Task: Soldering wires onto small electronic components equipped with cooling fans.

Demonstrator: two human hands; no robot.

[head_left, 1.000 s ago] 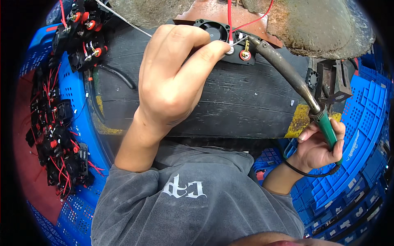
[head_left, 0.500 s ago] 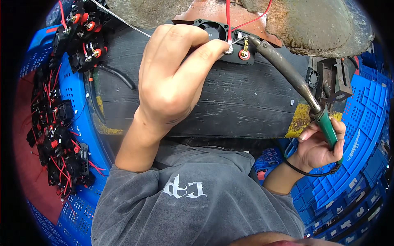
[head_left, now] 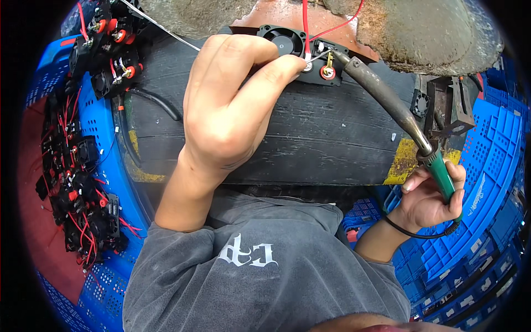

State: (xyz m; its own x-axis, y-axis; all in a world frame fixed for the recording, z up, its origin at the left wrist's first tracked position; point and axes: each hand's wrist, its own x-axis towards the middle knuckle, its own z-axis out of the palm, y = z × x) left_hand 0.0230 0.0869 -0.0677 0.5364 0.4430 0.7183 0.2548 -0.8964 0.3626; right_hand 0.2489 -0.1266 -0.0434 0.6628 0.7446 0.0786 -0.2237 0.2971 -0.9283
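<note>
Only small movement is seen since the earlier frame: the left hand [head_left: 224,105] and the fan unit [head_left: 285,45] lie a little more to the left, though the view itself may have shifted also. The right hand [head_left: 434,196] and the soldering iron [head_left: 387,94] are at nearly the same place.

The black fan unit is near the far edge of the dark counter [head_left: 310,144], with red wires [head_left: 306,27] leading away from it. Left fingers are together, pinching a thin solder wire [head_left: 166,30]; its end reaches toward the brass tab [head_left: 330,58] on the unit's right part. Right fingers are clamped around the iron's green handle, by the counter's near right corner, and the tip is just beside this tab. Whether tip and wire touch, I cannot tell.

I judge that the step in hand is soldering at the tab. The next move seems to call for feeding the wire gently while the iron is kept steady.
</note>
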